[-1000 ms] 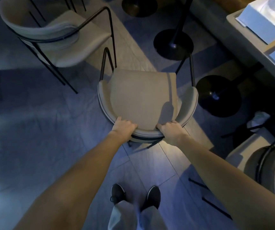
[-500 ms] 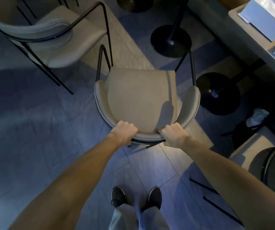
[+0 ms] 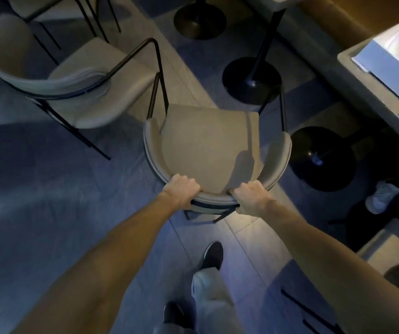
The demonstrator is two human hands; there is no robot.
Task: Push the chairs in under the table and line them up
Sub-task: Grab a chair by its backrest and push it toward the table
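Head view: no writing is showing; both hands, left hand and right hand, are clamping the chair backrest, right foot now stepping forward.

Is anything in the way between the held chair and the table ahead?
Both hands, left and right, grip the chair. Ahead, a black table base sits just past its front legs; a second chair stands close on the left.

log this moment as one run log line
phase: pushing chair | left hand: gripping backrest | right hand: gripping backrest | chair: not yet under table | one foot stepping forward
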